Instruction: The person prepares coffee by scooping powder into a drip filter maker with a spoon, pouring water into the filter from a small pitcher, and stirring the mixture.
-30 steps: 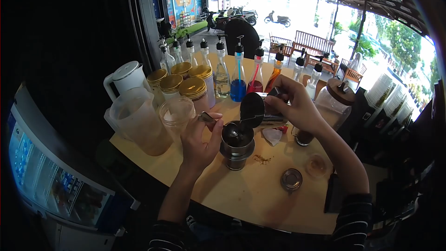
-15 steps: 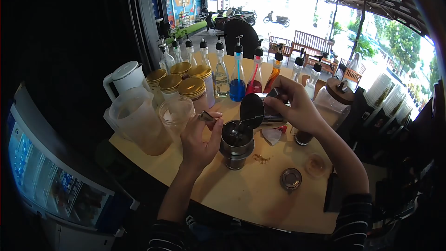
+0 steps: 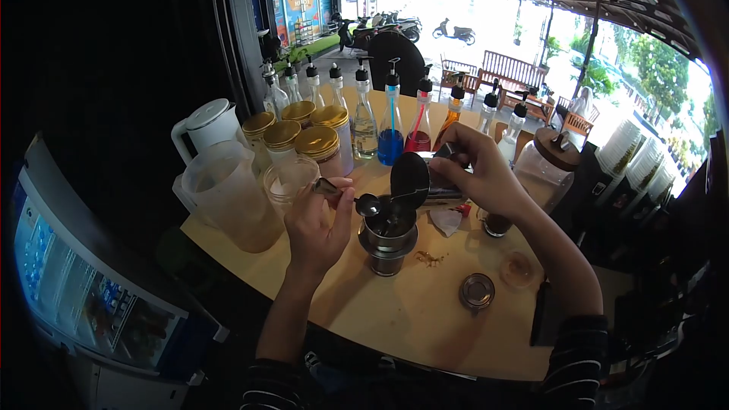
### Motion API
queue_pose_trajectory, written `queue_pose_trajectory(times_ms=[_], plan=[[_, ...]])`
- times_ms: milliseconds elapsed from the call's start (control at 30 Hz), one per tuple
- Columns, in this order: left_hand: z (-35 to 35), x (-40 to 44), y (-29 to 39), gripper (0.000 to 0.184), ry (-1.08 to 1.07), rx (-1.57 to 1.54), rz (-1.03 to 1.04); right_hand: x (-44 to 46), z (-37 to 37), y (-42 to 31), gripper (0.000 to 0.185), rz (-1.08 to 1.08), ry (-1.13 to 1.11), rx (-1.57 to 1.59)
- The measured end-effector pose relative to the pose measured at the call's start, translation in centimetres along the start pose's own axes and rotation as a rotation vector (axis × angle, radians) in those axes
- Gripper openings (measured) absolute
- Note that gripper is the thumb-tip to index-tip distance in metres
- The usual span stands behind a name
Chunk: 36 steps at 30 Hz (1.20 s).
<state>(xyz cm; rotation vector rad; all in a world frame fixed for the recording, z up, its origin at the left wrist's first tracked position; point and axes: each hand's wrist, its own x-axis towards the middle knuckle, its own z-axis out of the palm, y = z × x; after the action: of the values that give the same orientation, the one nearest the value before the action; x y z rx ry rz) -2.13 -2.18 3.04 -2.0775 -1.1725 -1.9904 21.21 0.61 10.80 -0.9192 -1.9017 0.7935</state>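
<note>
Lifted from inside the metal dripper (image 3: 387, 239), the spoon (image 3: 367, 205) hung by its rim. Across the bench (image 3: 364, 311), a pitcher (image 3: 231, 197) stood beyond the left hand (image 3: 315, 228), its fingers closed on the spoon; the right hand's (image 3: 486, 175) fingers gripped a dark scoop (image 3: 410, 180), obscuring the dripper's far rim.

we can't make out what lies in the dark inside of the metal cup (image 3: 387, 241). our right hand (image 3: 486, 175) hides part of the black scoop (image 3: 410, 181), our left hand (image 3: 315, 224) part of the spoon (image 3: 368, 205). the bottom edge cuts off both sleeves (image 3: 577, 364). the poster (image 3: 301, 2) lettering is too small for us.
</note>
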Motion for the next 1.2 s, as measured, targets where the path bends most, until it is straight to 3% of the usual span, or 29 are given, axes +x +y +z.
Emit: queue_pose_trajectory(times_ms=[267, 500, 567, 867, 967, 1200], plan=[[-0.9, -0.1, -0.2, 0.007, 0.001, 0.014, 0.007, 0.9, 0.3, 0.7, 0.019, -0.053, 0.008, -0.140], [-1.1, -0.1, 0.0, 0.007, 0.003, 0.020, 0.005, 1.1, 0.7, 0.6, 0.020, -0.065, 0.034, -0.047], [-1.0, -0.1, 0.1, 0.007, 0.002, 0.008, -0.009, 1.1, 0.4, 0.7, 0.021, -0.074, 0.057, -0.224], [-0.7, -0.4, -0.1, 0.007, 0.008, 0.007, 0.003, 0.5, -0.5, 0.6, 0.023, -0.082, 0.131, -0.350], [-0.6, -0.5, -0.1, 0.007, -0.005, 0.007, -0.016, 0.1, -0.8, 0.6, 0.020, -0.006, 0.127, -0.155], [-0.2, -0.6, 0.0, 0.008, -0.015, -0.002, -0.016, -1.1, -1.4, 0.3, 0.021, -0.001, 0.125, -0.161]])
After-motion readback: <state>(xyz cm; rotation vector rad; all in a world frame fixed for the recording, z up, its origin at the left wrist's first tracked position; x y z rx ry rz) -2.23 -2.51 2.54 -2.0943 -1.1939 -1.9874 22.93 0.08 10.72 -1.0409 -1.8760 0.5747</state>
